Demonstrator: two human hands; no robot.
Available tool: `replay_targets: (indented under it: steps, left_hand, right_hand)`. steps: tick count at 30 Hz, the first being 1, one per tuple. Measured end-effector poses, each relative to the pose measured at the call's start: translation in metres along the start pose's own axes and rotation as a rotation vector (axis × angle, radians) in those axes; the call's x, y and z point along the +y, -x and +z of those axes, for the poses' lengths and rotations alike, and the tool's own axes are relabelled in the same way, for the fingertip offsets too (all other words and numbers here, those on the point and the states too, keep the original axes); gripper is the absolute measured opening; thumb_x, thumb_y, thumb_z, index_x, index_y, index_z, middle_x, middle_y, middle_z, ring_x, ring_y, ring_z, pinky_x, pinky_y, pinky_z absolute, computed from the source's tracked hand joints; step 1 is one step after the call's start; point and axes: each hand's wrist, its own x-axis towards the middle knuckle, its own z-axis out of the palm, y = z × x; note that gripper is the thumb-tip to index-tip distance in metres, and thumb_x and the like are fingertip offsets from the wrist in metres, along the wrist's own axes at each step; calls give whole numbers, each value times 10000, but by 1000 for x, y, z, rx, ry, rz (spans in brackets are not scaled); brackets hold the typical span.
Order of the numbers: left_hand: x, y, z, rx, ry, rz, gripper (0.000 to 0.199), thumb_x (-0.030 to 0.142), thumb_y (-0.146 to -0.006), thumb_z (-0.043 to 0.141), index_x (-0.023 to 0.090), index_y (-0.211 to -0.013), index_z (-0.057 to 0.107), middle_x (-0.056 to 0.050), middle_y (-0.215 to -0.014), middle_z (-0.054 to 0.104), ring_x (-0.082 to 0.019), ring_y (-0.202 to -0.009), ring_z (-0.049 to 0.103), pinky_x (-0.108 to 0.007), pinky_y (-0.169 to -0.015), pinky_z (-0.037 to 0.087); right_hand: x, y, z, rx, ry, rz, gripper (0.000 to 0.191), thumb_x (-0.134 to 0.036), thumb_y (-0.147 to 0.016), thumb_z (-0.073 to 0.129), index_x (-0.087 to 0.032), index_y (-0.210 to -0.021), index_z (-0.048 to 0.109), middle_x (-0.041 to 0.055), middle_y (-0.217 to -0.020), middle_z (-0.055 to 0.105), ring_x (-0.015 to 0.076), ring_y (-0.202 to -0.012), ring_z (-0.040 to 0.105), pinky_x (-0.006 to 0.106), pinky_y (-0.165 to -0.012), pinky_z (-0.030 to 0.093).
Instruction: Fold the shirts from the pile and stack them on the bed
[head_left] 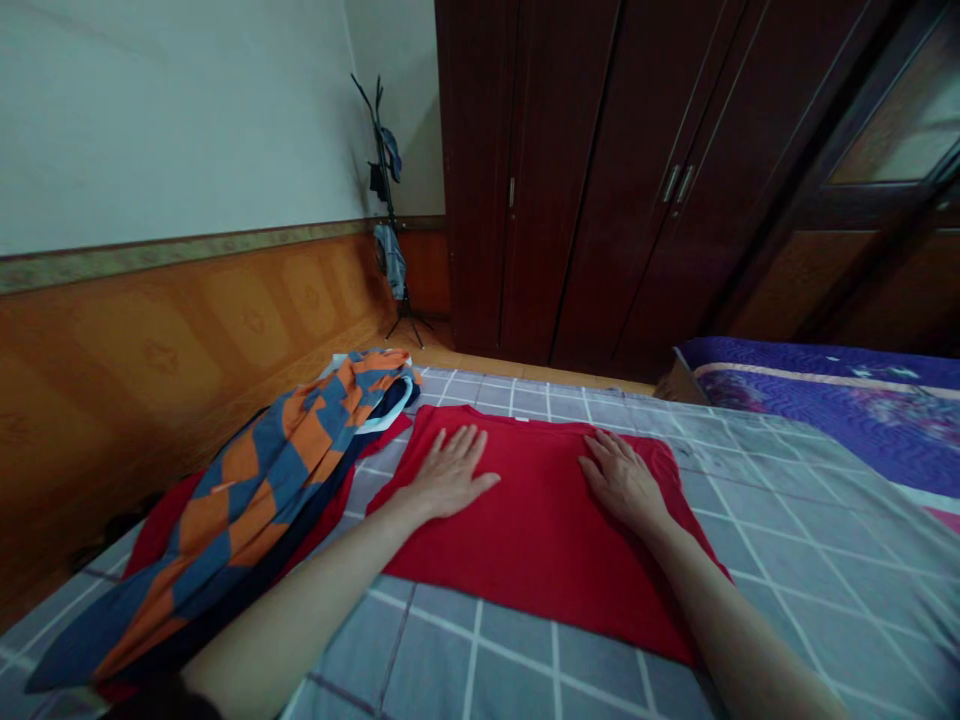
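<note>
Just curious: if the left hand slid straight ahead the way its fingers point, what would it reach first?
The left hand lies flat on the red shirt, fingers pointing away. It would probably cross the shirt's far edge first, then bare checked bedsheet. Nothing else seems to lie in that line.

Both hands lay flat on the shirt (540, 520) spread on the bed (787, 540), a heap of clothes (247, 500) to its left, the wardrobe (600, 170) behind.

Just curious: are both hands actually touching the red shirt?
Touching. The head view shows the left hand and right hand lying flat, palms down, on the red shirt.
</note>
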Motion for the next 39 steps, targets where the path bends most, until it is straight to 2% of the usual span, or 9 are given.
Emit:
replay_targets:
  steps: [5,9,13,16,19,25,28,33,39]
  left_hand:
    - [-68,35,2,119,-29,-189,719,565,-924,232,93,-1466,219,-131,-1537,161,-245,-1421,133,-435,-1132,165]
    - [-69,38,7,132,-8,-179,717,560,-927,225,77,-1457,240,-139,-1531,183,-249,-1418,144,-432,-1132,169]
    - [-68,34,9,146,-17,-166,719,551,-925,240,61,-1451,250,-152,-1525,199,-260,-1414,162,-450,-1131,166]
    - [-71,33,10,147,-21,-165,723,548,-921,253,55,-1450,250,-160,-1524,197,-269,-1411,173,-460,-1129,169]
    - [-72,33,10,149,-25,-168,725,538,-917,273,40,-1444,261,-169,-1519,208,-282,-1407,181,-460,-1126,179]
    - [-70,32,11,158,-25,-166,717,528,-921,269,43,-1449,250,-164,-1516,223,-285,-1407,183,-477,-1122,176]
    - [-69,32,10,149,-36,-180,711,515,-923,282,38,-1448,248,-165,-1517,218,-289,-1407,179,-481,-1122,169]
    - [-67,33,8,156,-21,-174,699,503,-921,308,32,-1436,273,-178,-1508,239,-295,-1404,189,-483,-1113,194]
    - [-75,32,17,291,75,-134,658,489,-896,391,71,-1403,343,-190,-1472,327,-303,-1376,272,-489,-1102,231]
  right_hand:
    - [-11,-1,-12,-6,-22,52,444,-294,-929,398,-61,-1284,529,187,-1395,442,330,-1315,349,483,-1046,318]
    - [-67,13,-30,-17,-59,22,513,-370,-918,447,-68,-1330,486,206,-1439,370,345,-1340,301,480,-1062,297]
    - [-147,47,-39,-159,-289,-300,597,-456,-898,482,-129,-1393,414,156,-1494,287,317,-1389,195,479,-1113,206]
    - [-172,66,-40,-248,-338,-396,668,-533,-906,423,-113,-1421,358,156,-1495,278,296,-1392,192,474,-1127,179]
    - [-142,80,-42,-236,-251,-293,661,-550,-914,387,-135,-1427,351,137,-1492,295,283,-1392,199,483,-1128,178]
    - [10,137,-39,9,105,181,577,-459,-911,389,-105,-1364,448,167,-1421,416,337,-1341,307,531,-1059,286]
    - [56,165,-39,53,127,297,558,-478,-881,416,-92,-1264,541,193,-1324,510,333,-1260,426,472,-1013,366]
    - [56,160,-61,-45,32,275,519,-521,-863,400,-125,-1090,647,155,-1088,639,300,-1033,590,400,-912,433]
    - [48,121,-78,-320,-338,631,509,-574,-759,490,-129,-937,660,74,-630,656,227,-575,627,294,-501,412]
